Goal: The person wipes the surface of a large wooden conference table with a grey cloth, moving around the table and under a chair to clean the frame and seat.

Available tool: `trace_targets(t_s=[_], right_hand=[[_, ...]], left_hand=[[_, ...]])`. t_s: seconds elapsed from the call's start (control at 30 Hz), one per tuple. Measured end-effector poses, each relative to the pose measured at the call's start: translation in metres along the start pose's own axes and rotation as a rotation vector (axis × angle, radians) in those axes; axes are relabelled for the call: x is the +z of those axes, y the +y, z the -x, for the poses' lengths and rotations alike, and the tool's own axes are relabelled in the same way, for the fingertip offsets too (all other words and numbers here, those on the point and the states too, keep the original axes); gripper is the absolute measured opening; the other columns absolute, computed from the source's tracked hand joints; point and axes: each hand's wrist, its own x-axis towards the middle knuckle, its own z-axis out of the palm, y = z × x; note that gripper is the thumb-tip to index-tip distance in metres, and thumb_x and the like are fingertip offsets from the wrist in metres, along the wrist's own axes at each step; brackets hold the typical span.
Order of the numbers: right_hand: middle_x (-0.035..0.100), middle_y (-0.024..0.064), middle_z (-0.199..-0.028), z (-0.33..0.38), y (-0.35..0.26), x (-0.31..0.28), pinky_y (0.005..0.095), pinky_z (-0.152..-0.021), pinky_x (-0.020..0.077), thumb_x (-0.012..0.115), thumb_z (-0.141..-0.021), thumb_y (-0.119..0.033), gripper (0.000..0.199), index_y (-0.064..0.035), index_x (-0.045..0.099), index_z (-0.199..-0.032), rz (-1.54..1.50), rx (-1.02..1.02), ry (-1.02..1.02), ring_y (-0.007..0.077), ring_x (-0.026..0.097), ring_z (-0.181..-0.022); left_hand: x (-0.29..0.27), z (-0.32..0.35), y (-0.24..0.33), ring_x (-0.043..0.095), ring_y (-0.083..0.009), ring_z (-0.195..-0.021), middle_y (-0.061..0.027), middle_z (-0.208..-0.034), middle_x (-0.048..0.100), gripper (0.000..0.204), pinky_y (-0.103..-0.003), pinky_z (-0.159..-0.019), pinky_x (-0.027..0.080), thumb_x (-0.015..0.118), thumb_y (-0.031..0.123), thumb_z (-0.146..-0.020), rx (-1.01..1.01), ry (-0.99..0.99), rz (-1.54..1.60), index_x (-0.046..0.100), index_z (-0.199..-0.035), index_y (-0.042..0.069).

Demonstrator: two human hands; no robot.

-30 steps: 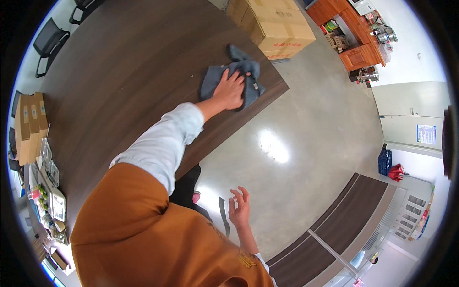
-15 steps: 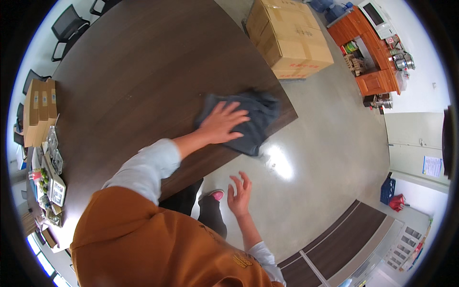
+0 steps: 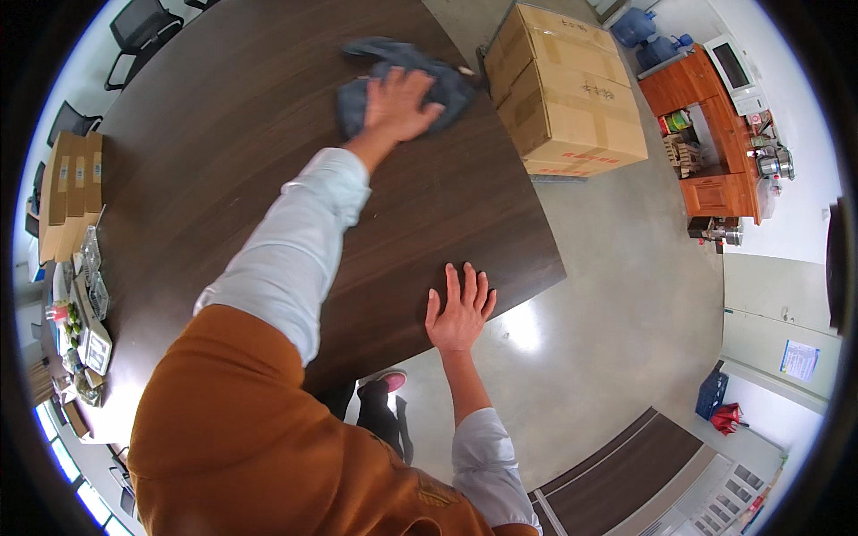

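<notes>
Your left hand [image 3: 398,103] lay flat on the cloth [image 3: 407,82], fingers spread, palm pressing it down; no pinch, no grip around it. The cloth was grey-blue, bunched, at 12 o'clock on the table [image 3: 268,161], near the far edge and just beside the boxes [image 3: 567,94]. I couldn't tell whether the cloth touched them. Your left arm was stretched out across the table, pale sleeve [image 3: 286,259] over the dark wood.

Your right hand [image 3: 458,313] was flat on the table at about 5 o'clock from centre, close to the near corner. Fingers were straight and slightly fanned, palm down, holding nothing. It was well apart from the cloth.

The boxes were brown cardboard, stacked at 1 o'clock, off the table's far corner on the floor [image 3: 617,304]. A wooden cabinet [image 3: 715,134] stood at 2 o'clock with a microwave [image 3: 735,62] on top and water jugs [image 3: 648,27] beside it. Flat cartons [image 3: 70,192] sat at 9 o'clock on the table's left edge, with small clutter below them, too small to identify. Chairs [image 3: 138,27] were at 11 o'clock beyond the table. Your shoe [image 3: 384,384] showed on the floor at 6 o'clock, under the table edge.
</notes>
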Motion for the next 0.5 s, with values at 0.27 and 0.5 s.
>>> trace_targets(t_s=[0.27, 0.5], right_hand=[[0.043, 0.0091, -0.144, -0.005, 0.003, -0.002, 0.0583, -0.11, 0.0196, 0.049, -0.092, -0.043, 0.049, -0.0218, 0.051, -0.136, 0.043, -0.003, -0.002, 0.038, 0.036, -0.132], [0.044, 0.0117, -0.143, -0.005, 0.0, -0.002, 0.0571, -0.109, 0.0193, 0.049, -0.092, -0.042, 0.048, -0.0179, 0.055, -0.132, 0.061, -0.027, -0.018, 0.0393, 0.036, -0.131]], left_hand=[[0.033, 0.11, 0.154, 0.024, -0.03, -0.143, -0.0035, -0.152, 0.036, 0.057, -0.058, -0.114, 0.016, 0.059, 0.043, -0.086, 0.739, -0.211, 0.377, 0.051, -0.137, 0.019], [0.044, -0.02, 0.057, 0.025, -0.0303, -0.143, -0.0033, -0.15, 0.038, 0.062, -0.058, -0.113, 0.017, 0.051, 0.054, -0.089, 0.512, -0.031, 0.189, 0.045, -0.141, 0.021]])
